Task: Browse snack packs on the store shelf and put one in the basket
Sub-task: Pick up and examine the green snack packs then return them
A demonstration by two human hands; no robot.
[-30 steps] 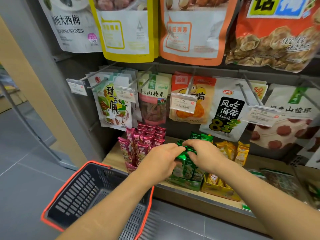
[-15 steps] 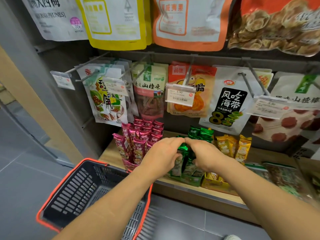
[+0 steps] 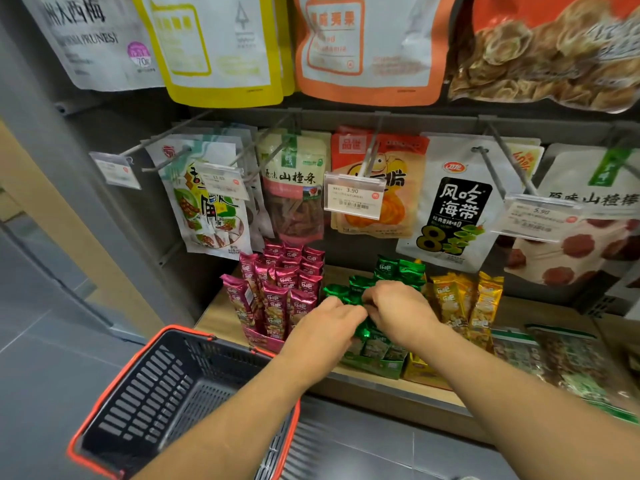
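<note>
My left hand (image 3: 323,329) and right hand (image 3: 398,311) pinch green snack packs (image 3: 398,268) on the wooden shelf (image 3: 214,311), fingers curled. A red-rimmed basket (image 3: 156,386) is below, over the grey floor (image 3: 41,358).

We see our own arms bare: the left hand (image 3: 323,329) and right hand (image 3: 401,311) are uncovered, and the left forearm (image 3: 242,410) and right forearm (image 3: 519,393) show plain skin down to the lower edge of view.
</note>
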